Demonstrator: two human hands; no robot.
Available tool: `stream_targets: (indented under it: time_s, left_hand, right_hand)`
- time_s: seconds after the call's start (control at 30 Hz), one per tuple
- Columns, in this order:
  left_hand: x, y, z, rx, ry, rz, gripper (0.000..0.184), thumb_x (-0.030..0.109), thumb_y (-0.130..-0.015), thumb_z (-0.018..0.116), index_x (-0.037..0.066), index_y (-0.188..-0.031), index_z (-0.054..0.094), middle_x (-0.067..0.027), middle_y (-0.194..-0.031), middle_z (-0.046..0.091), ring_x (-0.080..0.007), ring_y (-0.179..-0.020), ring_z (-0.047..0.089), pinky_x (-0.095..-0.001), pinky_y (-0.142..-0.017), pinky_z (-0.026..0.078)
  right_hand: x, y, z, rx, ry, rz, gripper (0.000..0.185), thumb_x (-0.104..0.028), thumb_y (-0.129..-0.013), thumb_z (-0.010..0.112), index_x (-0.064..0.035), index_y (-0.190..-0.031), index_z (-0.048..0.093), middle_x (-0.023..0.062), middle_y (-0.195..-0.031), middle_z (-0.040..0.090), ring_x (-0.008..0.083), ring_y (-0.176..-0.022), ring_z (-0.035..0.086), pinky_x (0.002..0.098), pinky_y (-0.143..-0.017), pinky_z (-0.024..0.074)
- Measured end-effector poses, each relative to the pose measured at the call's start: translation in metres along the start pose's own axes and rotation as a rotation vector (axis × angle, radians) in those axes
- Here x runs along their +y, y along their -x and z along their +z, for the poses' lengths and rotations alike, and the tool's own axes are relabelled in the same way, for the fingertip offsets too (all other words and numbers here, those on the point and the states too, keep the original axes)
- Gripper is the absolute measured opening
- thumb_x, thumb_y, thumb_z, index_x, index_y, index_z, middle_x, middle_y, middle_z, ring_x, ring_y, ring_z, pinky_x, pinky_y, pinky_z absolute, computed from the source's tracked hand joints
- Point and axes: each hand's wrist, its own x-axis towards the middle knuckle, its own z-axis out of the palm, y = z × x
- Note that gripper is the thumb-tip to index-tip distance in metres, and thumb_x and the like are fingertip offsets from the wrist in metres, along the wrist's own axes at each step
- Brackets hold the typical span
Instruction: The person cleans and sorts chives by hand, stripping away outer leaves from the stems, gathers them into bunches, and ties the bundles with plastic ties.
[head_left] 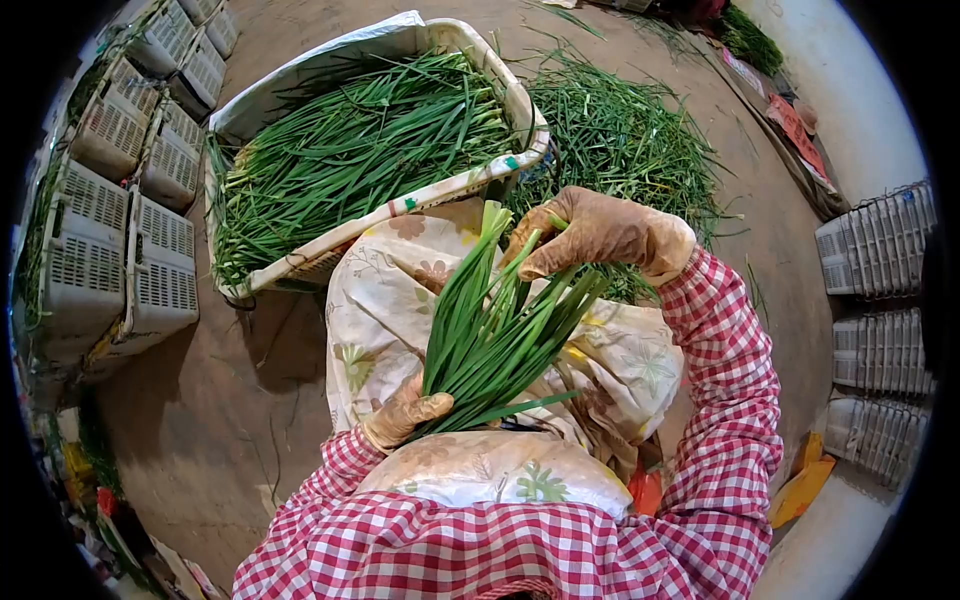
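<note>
A loose bunch of garlic chives (490,340) lies over my lap, pale stem ends pointing away from me. My left hand (408,412), in a stained glove, is wrapped round its leafy lower part, with some fingers hidden beneath. At the upper end my right hand (605,235), also in a soiled glove, pinches a few stalks between thumb and fingers. A flowered apron (375,300) spreads under the bunch across my knees. Just beyond my knees stands a white plastic crate (400,207), tilted in view and heaped with long green chives.
Loose green leaves (630,140) are piled on the floor right of the crate. Stacked white crates (160,250) line the left side. More crates (880,345) stand along the right wall, near a yellow piece of material (800,480).
</note>
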Motion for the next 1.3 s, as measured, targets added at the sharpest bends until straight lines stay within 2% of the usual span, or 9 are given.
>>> stream_targets:
  time_s: [0.23, 0.33, 0.43, 0.57, 0.67, 0.77, 0.87, 1.1, 1.3]
  left_hand:
    - [-0.003, 0.0, -0.011, -0.025, -0.007, -0.053, 0.066, 0.031, -0.088, 0.06, 0.004, -0.139, 0.029, -0.0136, -0.127, 0.051, -0.0243, -0.112, 0.054, -0.0372, -0.098, 0.041]
    - [-0.008, 0.0, -0.019, 0.044, -0.053, -0.045, 0.067, 0.035, -0.086, 0.062, 0.004, -0.138, 0.032, -0.0126, -0.127, 0.051, -0.0221, -0.113, 0.052, -0.0353, -0.099, 0.04]
    - [-0.007, 0.002, -0.014, 0.115, -0.034, -0.058, 0.071, 0.04, -0.083, 0.065, 0.003, -0.136, 0.036, -0.011, -0.128, 0.05, -0.0201, -0.114, 0.051, -0.0332, -0.098, 0.04]
    - [-0.016, 0.01, -0.032, 0.117, 0.03, 0.074, 0.065, 0.032, -0.082, 0.066, 0.001, -0.133, 0.039, -0.0109, -0.126, 0.052, -0.0199, -0.113, 0.052, -0.0328, -0.098, 0.04]
    - [-0.017, 0.016, -0.036, 0.191, 0.124, 0.19, 0.06, 0.028, -0.083, 0.064, 0.001, -0.132, 0.042, -0.0122, -0.126, 0.053, -0.0211, -0.111, 0.055, -0.0346, -0.097, 0.043]
    - [-0.017, 0.016, -0.049, 0.133, 0.205, 0.174, 0.057, 0.026, -0.085, 0.062, 0.001, -0.132, 0.042, -0.0121, -0.125, 0.054, -0.0213, -0.11, 0.056, -0.0338, -0.096, 0.044]
    - [0.009, 0.003, -0.023, 0.169, 0.03, 0.161, 0.057, 0.027, -0.086, 0.063, 0.002, -0.133, 0.041, -0.0116, -0.124, 0.054, -0.019, -0.109, 0.055, -0.0313, -0.095, 0.044]
    - [0.006, -0.057, 0.005, 0.127, -0.994, 0.404, 0.054, 0.006, -0.087, 0.056, 0.005, -0.137, 0.036, -0.0136, -0.136, 0.044, -0.0255, -0.127, 0.041, -0.0317, -0.1, 0.038]
    - [0.002, -0.081, 0.019, 0.091, -1.37, 0.531, 0.066, -0.01, -0.078, 0.054, 0.008, -0.139, 0.034, -0.0178, -0.139, 0.039, -0.0328, -0.127, 0.04, -0.0347, -0.102, 0.036]
  right_hand:
    - [0.01, 0.005, 0.01, 0.054, -0.082, 0.03, 0.019, -0.02, -0.074, 0.075, -0.0037, -0.083, 0.068, 0.0009, -0.076, 0.064, 0.0094, -0.07, 0.056, 0.0246, -0.065, 0.0454]
    - [-0.007, 0.006, 0.03, 0.472, 0.245, 0.098, 0.017, -0.015, -0.069, 0.067, -0.0032, -0.081, 0.066, 0.0029, -0.07, 0.06, 0.0108, -0.064, 0.052, 0.0281, -0.06, 0.044]
    - [0.025, -0.008, 0.015, 0.909, 0.686, -0.484, 0.01, -0.013, -0.078, 0.063, -0.005, -0.075, 0.058, 0.0054, -0.066, 0.056, 0.0151, -0.059, 0.054, 0.0297, -0.055, 0.047]
    - [0.02, 0.022, -0.053, 1.45, 1.485, -0.214, 0.015, -0.018, -0.089, 0.052, -0.0042, -0.091, 0.057, 0.0089, -0.069, 0.058, 0.0249, -0.051, 0.056, 0.0363, -0.058, 0.0528]
    - [0.043, 0.043, -0.084, 1.383, 0.959, 0.171, 0.054, -0.052, -0.089, 0.051, -0.0039, -0.113, 0.056, 0.0107, -0.085, 0.065, 0.0273, -0.053, 0.055, 0.0397, -0.058, 0.0512]
    - [0.051, 0.045, -0.043, 0.555, -0.186, 0.16, 0.059, -0.049, -0.085, 0.059, 0.0005, -0.117, 0.053, 0.0053, -0.098, 0.066, 0.0069, -0.054, 0.049, 0.0174, -0.043, 0.0394]
    - [0.072, 0.016, 0.009, 0.113, -0.518, -0.041, 0.073, -0.049, -0.082, 0.063, 0.0011, -0.132, 0.044, 0.0002, -0.106, 0.063, -0.0001, -0.057, 0.04, 0.0117, -0.043, 0.0287]
    - [0.076, 0.0, 0.036, 0.413, -0.576, -0.387, 0.089, -0.071, -0.073, 0.055, -0.0066, -0.133, 0.042, 0.0045, -0.118, 0.059, 0.0031, -0.081, 0.056, 0.0153, -0.058, 0.0401]
    - [0.056, 0.023, 0.029, 0.668, -0.537, -0.318, 0.065, -0.044, -0.079, 0.07, -0.0051, -0.127, 0.049, 0.0055, -0.111, 0.063, 0.0086, -0.083, 0.06, 0.0221, -0.068, 0.0509]
